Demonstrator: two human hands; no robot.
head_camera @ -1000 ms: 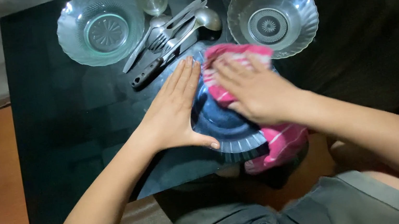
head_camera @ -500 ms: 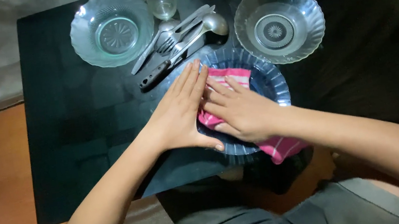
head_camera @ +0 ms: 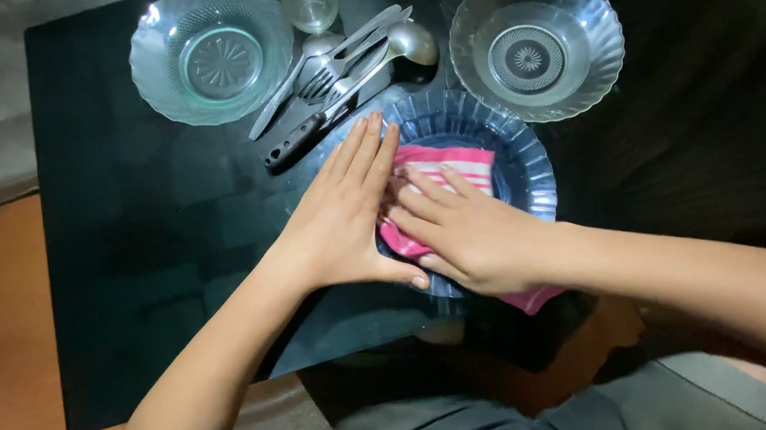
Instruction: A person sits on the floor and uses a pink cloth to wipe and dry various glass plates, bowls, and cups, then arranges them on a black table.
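Head view: right hand [head_camera: 472,232], flat, has dragged pink cloth [head_camera: 457,168] toward 6 o'clock across blue plate [head_camera: 521,159]; left hand [head_camera: 339,222], flat, still steadies rim.

Left hand [head_camera: 339,222] flat, fingers together, pointing forward; right hand [head_camera: 467,233] flat, fingers spread, pressing down beside it.

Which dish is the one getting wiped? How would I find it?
Look at the black table, near its front edge. There sits a blue ribbed glass plate under both hands, left hand and right hand, with a pink striped cloth on it. The other bowls are clear and bare.
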